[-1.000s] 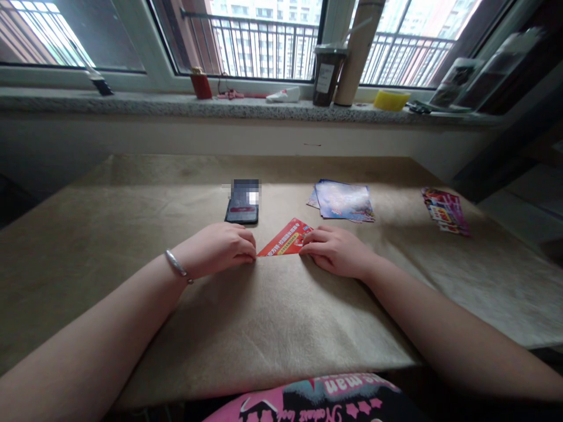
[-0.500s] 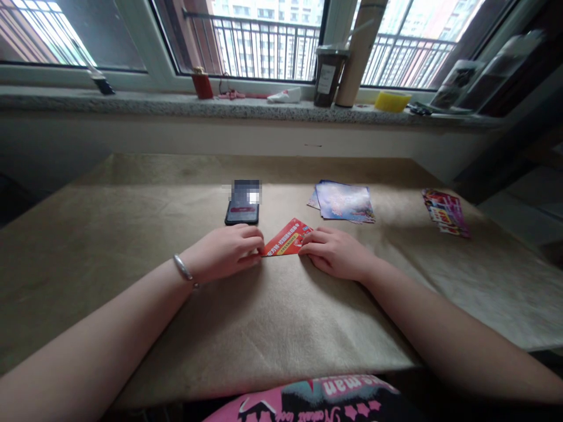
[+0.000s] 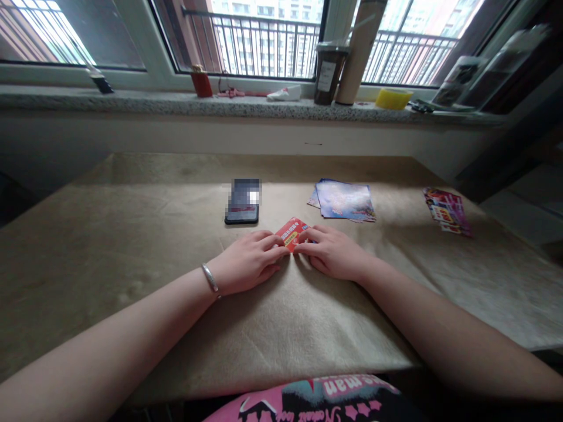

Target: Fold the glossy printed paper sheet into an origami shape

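A red printed paper sheet [image 3: 290, 231], folded to a point at its far side, lies on the table in front of me. White lettering and a yellow band show on it. My left hand [image 3: 259, 258], with a silver bangle at the wrist, covers the left part of the paper, its fingers and thumb closed on the near edge. From the right, my right hand [image 3: 328, 249] pinches the right part, its fingertips close to those of my left. Both hands hide the paper's side corners.
A black phone [image 3: 242, 202], partly pixelated, lies beyond my left hand. Bluish printed sheets [image 3: 345, 199] lie beyond my right hand, with pink-red printed cards [image 3: 448, 212] farther right. A granite windowsill [image 3: 246, 106] holds a lidded cup [image 3: 329, 73] and yellow tape [image 3: 393, 99].
My left hand has slid right along the paper's near edge, from its left corner to near my right hand, and now covers more of it. My right hand has barely moved.
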Available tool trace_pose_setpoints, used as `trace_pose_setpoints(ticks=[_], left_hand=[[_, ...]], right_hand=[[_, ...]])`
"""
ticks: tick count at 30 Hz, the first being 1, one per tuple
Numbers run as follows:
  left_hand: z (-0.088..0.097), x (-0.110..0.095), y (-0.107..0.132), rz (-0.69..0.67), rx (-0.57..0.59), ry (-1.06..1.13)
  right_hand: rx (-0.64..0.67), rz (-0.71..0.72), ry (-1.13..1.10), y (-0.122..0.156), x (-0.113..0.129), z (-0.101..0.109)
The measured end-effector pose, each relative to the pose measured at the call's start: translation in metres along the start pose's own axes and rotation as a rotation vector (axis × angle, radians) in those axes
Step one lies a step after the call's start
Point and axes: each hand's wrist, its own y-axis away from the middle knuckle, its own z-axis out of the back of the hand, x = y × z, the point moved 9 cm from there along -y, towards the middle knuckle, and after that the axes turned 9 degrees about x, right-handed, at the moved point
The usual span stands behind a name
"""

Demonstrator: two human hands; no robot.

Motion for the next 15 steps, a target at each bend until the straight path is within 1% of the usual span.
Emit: trace_pose_setpoints(ticks=[7, 15], left_hand=[[-0.008, 0.002, -0.003, 0.008, 0.027, -0.012], [-0.01, 0.001, -0.004, 0.016, 0.043, -0.043]], right_hand=[[-0.001, -0.026, -0.025, 0.006, -0.008, 0.002], [0.01, -0.054, -0.085, 0.016, -0.019, 0.011]])
